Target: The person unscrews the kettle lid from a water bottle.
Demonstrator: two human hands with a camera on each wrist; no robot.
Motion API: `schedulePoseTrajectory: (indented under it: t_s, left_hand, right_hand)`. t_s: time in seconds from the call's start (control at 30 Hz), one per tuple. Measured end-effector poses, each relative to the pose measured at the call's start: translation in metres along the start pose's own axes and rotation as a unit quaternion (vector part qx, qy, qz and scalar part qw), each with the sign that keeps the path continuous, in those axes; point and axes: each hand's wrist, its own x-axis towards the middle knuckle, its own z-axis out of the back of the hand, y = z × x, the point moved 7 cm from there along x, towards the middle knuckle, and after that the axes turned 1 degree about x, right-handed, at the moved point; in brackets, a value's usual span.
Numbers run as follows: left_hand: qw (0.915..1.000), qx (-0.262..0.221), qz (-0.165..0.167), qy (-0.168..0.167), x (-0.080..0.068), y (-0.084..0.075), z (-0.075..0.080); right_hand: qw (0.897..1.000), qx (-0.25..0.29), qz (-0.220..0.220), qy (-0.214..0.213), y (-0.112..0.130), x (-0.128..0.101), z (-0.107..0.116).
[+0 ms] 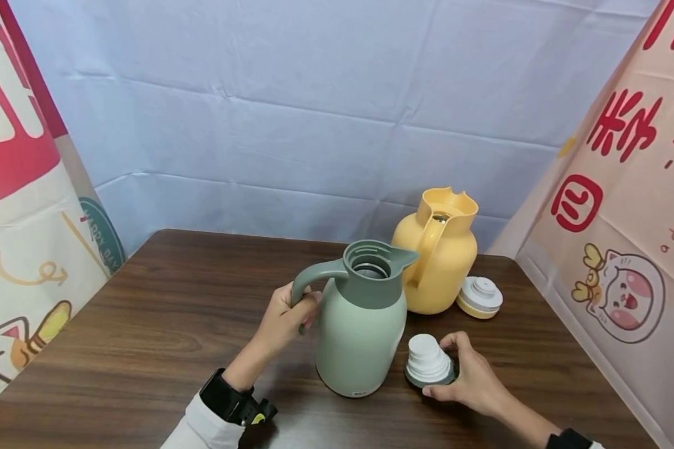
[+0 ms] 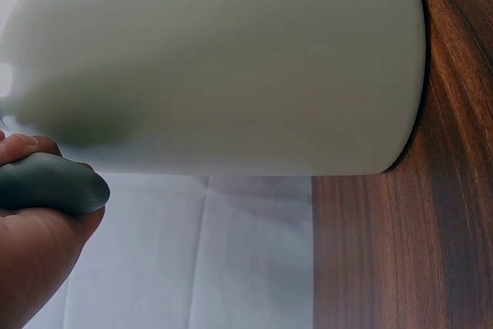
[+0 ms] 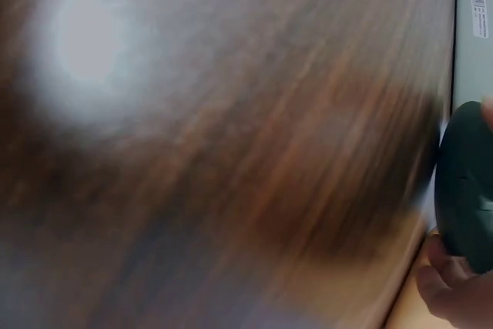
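Observation:
A light green vacuum jug [image 1: 362, 340] stands upright on the table, its dark green neck without a lid. My left hand [image 1: 285, 318] grips the jug's handle [image 1: 320, 272], whose rounded lower end [image 2: 58, 184] pokes past the fingers in the left wrist view. Right of the jug, my right hand [image 1: 474, 377] holds its lid [image 1: 427, 362] by the rim between thumb and fingers, white stepped stopper up. In the right wrist view the lid's dark green top [image 3: 466, 190] shows at the right edge; whether it touches the table I cannot tell.
Behind the green jug stands a yellow vacuum jug [image 1: 440, 262], also lidless. Its white and yellow lid [image 1: 480, 297] lies beside it, stopper up. The brown wooden table [image 1: 202, 324] ends at a pale cloth backdrop [image 1: 247, 125]; printed cloths hang on both sides.

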Motion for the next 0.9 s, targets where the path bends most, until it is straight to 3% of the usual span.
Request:
schedulePoseTrajectory:
  t_s: [0.2, 0.37, 0.53, 0.67, 0.8, 0.9]
  left_hand:
    - [1.0000, -0.001, -0.002, 0.001, 0.000, 0.002, 0.000]
    - [1.0000, 0.002, 0.009, -0.003, 0.001, -0.001, 0.000]
    - [0.9996, 0.019, 0.019, -0.007, 0.002, -0.018, -0.003]
    - [0.9991, 0.023, 0.029, -0.021, 0.000, -0.010, 0.000]
    - [0.9953, 0.052, 0.018, -0.079, -0.001, -0.015, 0.001]
    - [0.9837, 0.105, -0.001, -0.146, -0.002, -0.028, -0.001]
  right_hand:
    - [0.998, -0.019, -0.005, 0.060, -0.003, 0.001, -0.008]
    - [0.996, -0.024, 0.009, 0.081, -0.004, 0.002, -0.010]
    - [0.995, -0.016, 0.002, 0.096, -0.007, 0.001, -0.012]
    - [0.995, -0.015, 0.003, 0.102, -0.007, 0.002, -0.014]
    - [0.994, -0.009, -0.002, 0.105, -0.006, 0.003, -0.016]
    - [0.994, -0.008, -0.007, 0.104, -0.003, 0.007, -0.018]
